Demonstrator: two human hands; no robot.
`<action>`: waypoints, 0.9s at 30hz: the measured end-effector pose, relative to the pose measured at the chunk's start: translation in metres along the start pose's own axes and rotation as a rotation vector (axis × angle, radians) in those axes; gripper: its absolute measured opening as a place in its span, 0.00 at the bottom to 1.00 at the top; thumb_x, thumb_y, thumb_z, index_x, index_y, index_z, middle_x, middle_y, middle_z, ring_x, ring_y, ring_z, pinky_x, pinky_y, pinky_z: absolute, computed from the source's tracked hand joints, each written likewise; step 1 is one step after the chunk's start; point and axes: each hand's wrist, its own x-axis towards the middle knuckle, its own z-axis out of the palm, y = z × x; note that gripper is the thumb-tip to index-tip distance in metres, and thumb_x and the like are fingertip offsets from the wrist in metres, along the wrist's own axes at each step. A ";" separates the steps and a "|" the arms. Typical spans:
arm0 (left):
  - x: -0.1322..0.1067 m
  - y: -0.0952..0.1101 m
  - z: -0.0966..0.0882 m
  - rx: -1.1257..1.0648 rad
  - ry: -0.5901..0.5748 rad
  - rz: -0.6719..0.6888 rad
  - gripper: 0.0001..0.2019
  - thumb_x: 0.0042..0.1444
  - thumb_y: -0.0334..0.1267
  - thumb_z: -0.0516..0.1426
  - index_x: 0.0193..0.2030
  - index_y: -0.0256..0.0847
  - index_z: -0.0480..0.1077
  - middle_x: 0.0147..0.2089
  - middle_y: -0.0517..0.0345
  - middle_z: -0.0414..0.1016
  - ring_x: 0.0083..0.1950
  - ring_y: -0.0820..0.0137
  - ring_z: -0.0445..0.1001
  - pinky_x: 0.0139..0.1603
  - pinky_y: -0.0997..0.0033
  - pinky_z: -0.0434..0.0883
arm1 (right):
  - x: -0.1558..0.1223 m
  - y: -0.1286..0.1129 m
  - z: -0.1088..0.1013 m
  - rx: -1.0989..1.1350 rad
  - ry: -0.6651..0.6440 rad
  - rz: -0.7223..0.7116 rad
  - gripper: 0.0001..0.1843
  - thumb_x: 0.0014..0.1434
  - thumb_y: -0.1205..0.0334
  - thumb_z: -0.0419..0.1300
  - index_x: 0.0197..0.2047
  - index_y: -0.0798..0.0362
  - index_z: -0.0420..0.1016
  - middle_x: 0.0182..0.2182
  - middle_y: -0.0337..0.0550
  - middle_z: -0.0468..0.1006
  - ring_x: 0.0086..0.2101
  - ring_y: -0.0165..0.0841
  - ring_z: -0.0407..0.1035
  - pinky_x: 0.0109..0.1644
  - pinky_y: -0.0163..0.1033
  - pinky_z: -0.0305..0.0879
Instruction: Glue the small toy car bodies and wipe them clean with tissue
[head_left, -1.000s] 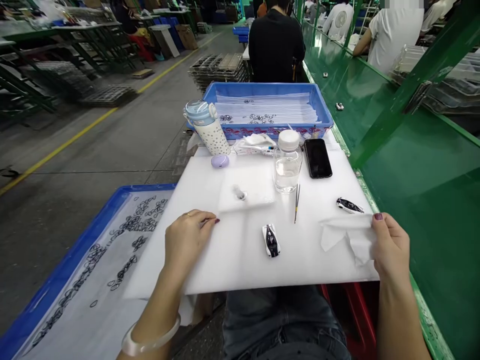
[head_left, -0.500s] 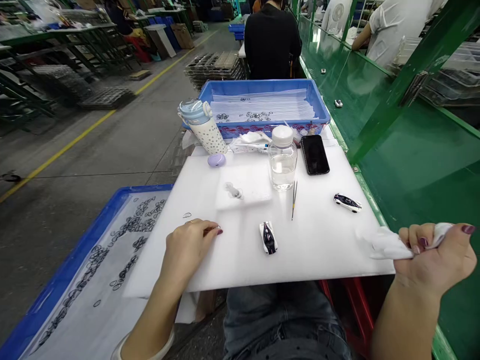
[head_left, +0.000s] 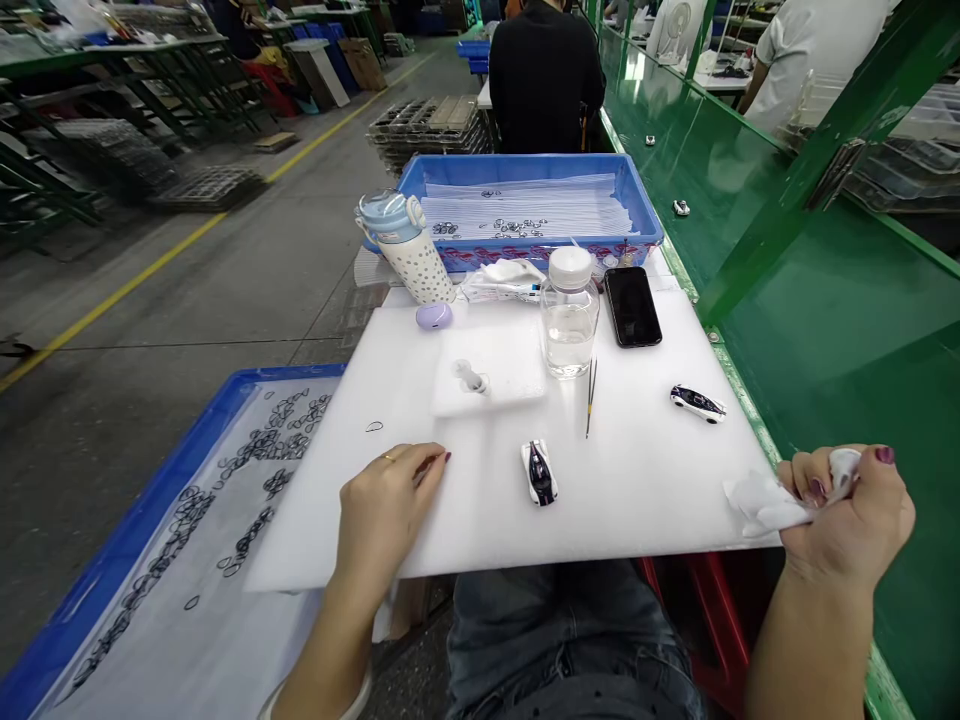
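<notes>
Right hand (head_left: pixel 847 510), lower right, is fisted round a crumpled white wipe (head_left: pixel 761 503) at the corner of the white board (head_left: pixel 645 480) — left hand (head_left: pixel 390 510), loosely curled and empty, rests palm-down there, apparently steadying it.

"What's the person sitting here got on?"

"Dark blue-grey jeans (head_left: pixel 562 640), creased across the lap. Both forearms are bare as far up as I can see."

"Any jewellery?"

"A thin gold ring (head_left: pixel 388 458) on a finger of the left hand (head_left: pixel 382 505). There's also a pale, milky bangle (head_left: pixel 352 695) at that wrist, only just in sight."

"And the right hand (head_left: pixel 847 515)?"

"No jewellery that I can make out. The nails (head_left: pixel 885 454) on both hands are painted a deep, glossy wine red."
</notes>
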 end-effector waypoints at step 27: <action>-0.034 0.093 0.010 -1.261 -0.002 -0.228 0.03 0.54 0.34 0.66 0.32 0.42 0.77 0.34 0.57 0.78 0.39 0.69 0.78 0.42 0.75 0.77 | -0.095 0.011 0.046 -0.267 -1.074 0.595 0.20 0.60 0.45 0.63 0.33 0.55 0.68 0.22 0.35 0.68 0.20 0.22 0.54 0.23 0.29 0.50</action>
